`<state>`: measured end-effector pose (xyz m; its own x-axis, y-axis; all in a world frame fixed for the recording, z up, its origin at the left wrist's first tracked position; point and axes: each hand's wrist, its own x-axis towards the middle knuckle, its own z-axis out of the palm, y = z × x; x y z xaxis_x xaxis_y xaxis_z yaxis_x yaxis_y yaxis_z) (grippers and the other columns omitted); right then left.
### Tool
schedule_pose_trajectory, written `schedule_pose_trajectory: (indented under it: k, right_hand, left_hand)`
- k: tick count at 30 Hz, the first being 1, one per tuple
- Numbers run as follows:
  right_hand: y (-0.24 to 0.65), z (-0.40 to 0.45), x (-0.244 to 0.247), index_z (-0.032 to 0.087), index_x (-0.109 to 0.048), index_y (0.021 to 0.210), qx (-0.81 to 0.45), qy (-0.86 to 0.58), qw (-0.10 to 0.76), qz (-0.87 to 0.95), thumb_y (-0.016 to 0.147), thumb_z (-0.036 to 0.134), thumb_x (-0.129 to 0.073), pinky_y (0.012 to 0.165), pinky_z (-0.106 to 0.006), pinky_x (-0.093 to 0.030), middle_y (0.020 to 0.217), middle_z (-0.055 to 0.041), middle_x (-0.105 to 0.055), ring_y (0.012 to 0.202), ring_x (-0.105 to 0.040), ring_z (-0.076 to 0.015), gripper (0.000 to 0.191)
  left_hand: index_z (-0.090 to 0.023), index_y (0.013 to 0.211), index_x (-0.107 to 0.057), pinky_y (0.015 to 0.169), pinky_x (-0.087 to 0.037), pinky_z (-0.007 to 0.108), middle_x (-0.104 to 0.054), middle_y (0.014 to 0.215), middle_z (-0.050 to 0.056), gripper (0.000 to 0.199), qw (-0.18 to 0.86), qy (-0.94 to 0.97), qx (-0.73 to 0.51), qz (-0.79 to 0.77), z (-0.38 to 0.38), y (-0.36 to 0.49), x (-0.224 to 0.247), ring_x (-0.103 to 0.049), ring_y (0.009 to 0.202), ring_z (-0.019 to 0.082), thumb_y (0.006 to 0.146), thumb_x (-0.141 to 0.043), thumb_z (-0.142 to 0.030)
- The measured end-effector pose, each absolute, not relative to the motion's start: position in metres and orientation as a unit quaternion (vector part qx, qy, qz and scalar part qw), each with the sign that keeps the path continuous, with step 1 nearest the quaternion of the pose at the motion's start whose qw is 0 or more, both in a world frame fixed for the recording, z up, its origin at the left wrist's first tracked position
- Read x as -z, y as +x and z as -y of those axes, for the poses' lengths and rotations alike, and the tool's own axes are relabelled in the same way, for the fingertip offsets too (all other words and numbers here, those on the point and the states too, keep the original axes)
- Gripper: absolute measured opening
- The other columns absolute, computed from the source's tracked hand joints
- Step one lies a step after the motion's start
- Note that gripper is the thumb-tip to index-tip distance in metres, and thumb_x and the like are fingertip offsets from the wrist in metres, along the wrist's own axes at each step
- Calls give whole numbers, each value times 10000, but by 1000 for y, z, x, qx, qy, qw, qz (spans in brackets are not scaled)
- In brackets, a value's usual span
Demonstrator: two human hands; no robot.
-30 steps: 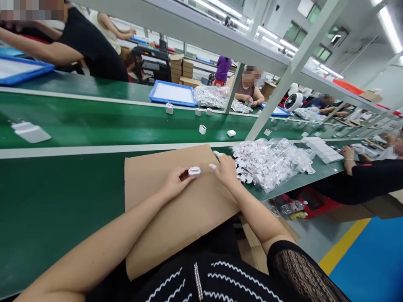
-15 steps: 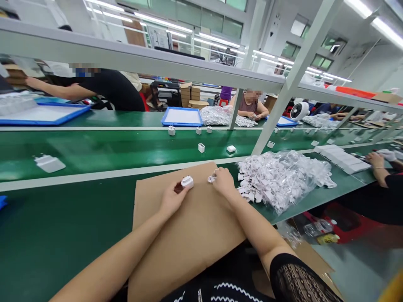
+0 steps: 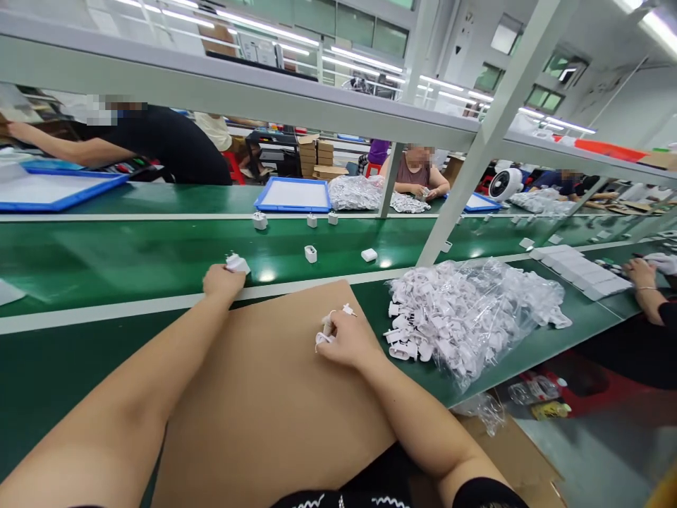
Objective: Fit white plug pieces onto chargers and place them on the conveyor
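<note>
Black top (image 3: 364,490) with white wavy stitching (image 3: 388,502) across the front. Short black sleeve (image 3: 484,494) on the right arm. Left hand (image 3: 223,281), right hand (image 3: 343,340) and both forearms (image 3: 121,402) bare.

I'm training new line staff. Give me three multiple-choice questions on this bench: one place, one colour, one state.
1. Where is the white plug charger by the left hand?
A) In a clear bag
B) On the green conveyor belt
C) On the floor

2. What colour is the rim of the tray beyond the belt?
A) Red
B) Yellow
C) Blue

3. What is the right hand doing?
A) Holding small white parts over the cardboard sheet
B) Lying empty on the floor
C) Lifting the tray

Answers:
1. B, it sits on the green surface.
2. C, the rim shows blue around its white base.
3. A, the parts show in its grasp.
</note>
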<state>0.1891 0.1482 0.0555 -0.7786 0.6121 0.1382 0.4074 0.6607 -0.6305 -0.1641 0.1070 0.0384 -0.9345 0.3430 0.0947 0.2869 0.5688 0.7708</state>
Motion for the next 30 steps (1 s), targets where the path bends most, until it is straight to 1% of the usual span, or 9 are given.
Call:
schedule_pose_trajectory:
  k: [3,6,11,15,17,20,23,27,30]
  right_hand:
    - [190,-146,-61,240,-485,781,-243,-273,135,921,701,235,-761,713,-292,-399,881,3,-682,849,-600,-196,287]
    - [190,-142,-68,240,-496,847,-206,-265,84,938,765,280,-759,771,-316,-405,942,-24,-677,938,-603,-226,279]
    - [197,-132,-69,229,-502,950,-238,-289,27,927,776,408,-828,807,-355,-460,1094,-86,-654,977,-621,-264,411]
    - [197,-137,-52,223,-535,964,-358,-232,71,902,805,143,-707,822,-329,-497,1090,-61,-656,965,-641,-216,247]
    - [193,-145,-42,227,-568,992,-461,-228,117,850,740,68,-708,810,-301,-516,1016,-19,-671,920,-658,-183,329]
    - [184,-160,-36,229,-617,1058,-613,-272,205,713,628,147,-835,704,-271,-526,894,23,-685,793,-660,-159,488]
    - [181,-171,-43,202,-688,988,-706,-278,258,597,551,296,-915,652,-269,-507,866,1,-725,732,-638,-146,502]
    - [183,-174,-55,198,-748,936,-777,-246,240,528,552,385,-932,712,-279,-520,886,-19,-758,731,-640,-127,465]
    - [182,-169,-56,205,-756,915,-781,-237,201,541,572,413,-933,742,-293,-531,906,-28,-761,745,-644,-133,439]
  left_hand:
    - [-106,1302,-496,1132,-311,640,-543,1367,196,566,-95,143,-446,-878,-131,-143,-39,-379,1413,451,813,-720,-280]
    - [-112,1425,-446,1175,-327,575,-439,1528,230,717,-143,211,-427,-868,-171,-118,-38,-385,1433,428,811,-742,-334]
    - [-118,1329,-596,1112,-421,527,-600,1402,254,749,32,285,-353,-891,-229,-96,-29,-496,1364,445,757,-821,-546]
    - [-80,1171,-692,983,-486,539,-669,1269,306,424,53,274,-352,-893,-236,-95,-32,-602,1225,458,869,-676,-377]
    - [-72,1153,-710,938,-508,503,-694,1232,294,377,54,296,-357,-884,-226,-96,-36,-642,1157,433,877,-615,-310]
    - [-126,1154,-740,904,-522,401,-750,1148,179,373,65,355,-365,-858,-194,-92,-37,-684,1060,344,870,-601,-323]
    - [-185,1174,-761,865,-525,346,-770,1091,85,430,103,424,-380,-816,-141,-76,-30,-696,954,280,839,-653,-432]
    - [-236,1197,-764,855,-531,362,-770,1099,69,489,174,526,-422,-718,-57,-34,-25,-691,951,279,870,-648,-581]
    - [-240,1086,-776,852,-522,382,-758,1002,76,426,165,570,-402,-697,-13,1,-28,-669,948,281,915,-619,-597]
